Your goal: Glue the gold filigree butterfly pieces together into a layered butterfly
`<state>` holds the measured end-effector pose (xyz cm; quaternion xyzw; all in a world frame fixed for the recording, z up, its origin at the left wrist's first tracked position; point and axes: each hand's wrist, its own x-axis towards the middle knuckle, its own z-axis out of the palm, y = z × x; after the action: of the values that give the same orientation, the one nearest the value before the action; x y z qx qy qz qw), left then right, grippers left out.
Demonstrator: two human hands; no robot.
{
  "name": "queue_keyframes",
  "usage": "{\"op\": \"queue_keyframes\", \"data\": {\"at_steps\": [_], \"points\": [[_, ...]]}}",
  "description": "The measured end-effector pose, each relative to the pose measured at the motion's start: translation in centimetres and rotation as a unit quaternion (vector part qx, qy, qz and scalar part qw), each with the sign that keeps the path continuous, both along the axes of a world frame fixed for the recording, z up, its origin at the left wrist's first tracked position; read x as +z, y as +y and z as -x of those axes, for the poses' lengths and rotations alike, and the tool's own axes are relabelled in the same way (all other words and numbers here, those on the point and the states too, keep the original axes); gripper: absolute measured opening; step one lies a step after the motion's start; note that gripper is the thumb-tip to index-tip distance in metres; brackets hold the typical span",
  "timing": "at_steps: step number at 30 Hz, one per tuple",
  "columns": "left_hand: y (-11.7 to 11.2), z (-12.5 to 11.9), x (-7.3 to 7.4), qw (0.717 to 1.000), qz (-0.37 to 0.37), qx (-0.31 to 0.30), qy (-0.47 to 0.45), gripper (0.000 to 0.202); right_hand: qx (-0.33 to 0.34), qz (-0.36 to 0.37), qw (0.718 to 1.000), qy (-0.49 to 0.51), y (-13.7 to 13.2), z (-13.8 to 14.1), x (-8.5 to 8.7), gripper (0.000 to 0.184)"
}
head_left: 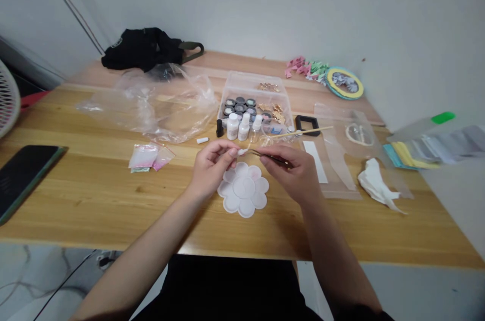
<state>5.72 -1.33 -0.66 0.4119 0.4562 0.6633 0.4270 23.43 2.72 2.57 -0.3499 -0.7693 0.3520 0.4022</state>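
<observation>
Over a white flower-shaped palette [244, 192] on the wooden table [94, 194], my left hand [210, 167] pinches a small white piece [241, 151] between thumb and fingers. My right hand [293, 169] is closed on thin dark tweezers [265, 155], whose tips reach that piece. Both hands hover just above the palette's far rim.
Behind the hands stand small white bottles [238, 126] and a clear box [253, 101] of little jars. A crumpled plastic bag [159, 101] lies left, small packets [149, 156] nearer, a phone [22, 174] far left. A black frame [306, 124], wooden stick [303, 132], tissue [377, 184] lie right.
</observation>
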Motion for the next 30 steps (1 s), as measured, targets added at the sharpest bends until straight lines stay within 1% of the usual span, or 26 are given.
{"op": "queue_keyframes", "data": {"at_steps": [3, 5, 7, 10, 14, 22, 30], "points": [[-0.06, 0.15, -0.01, 1.000, 0.005, -0.018, -0.003, 0.017, 0.001, -0.033, 0.999, -0.011, 0.03, -0.20, 0.09, 0.017], [-0.09, 0.25, 0.05, 1.000, -0.002, -0.027, 0.012, 0.021, 0.005, -0.052, 0.999, -0.012, 0.07, -0.33, 0.14, 0.017], [-0.11, 0.29, 0.15, 0.999, -0.011, -0.026, 0.031, 0.024, 0.014, -0.063, 0.998, -0.005, 0.12, -0.39, 0.18, 0.017], [-0.12, 0.25, 0.24, 0.999, -0.004, -0.016, 0.032, 0.020, 0.027, -0.074, 0.997, 0.001, 0.19, -0.39, 0.23, 0.016], [-0.10, 0.15, 0.16, 0.999, 0.018, -0.034, -0.003, 0.019, 0.032, -0.085, 0.996, -0.005, 0.23, -0.45, 0.28, 0.017], [-0.15, -0.05, 0.47, 0.992, 0.038, -0.077, -0.095, 0.030, 0.040, -0.123, 0.992, -0.010, 0.17, -0.65, 0.51, 0.016], [-0.23, 0.00, 0.56, 0.989, 0.057, -0.106, -0.085, 0.041, 0.030, -0.161, 0.986, -0.010, 0.21, -0.46, 0.65, 0.014]]}}
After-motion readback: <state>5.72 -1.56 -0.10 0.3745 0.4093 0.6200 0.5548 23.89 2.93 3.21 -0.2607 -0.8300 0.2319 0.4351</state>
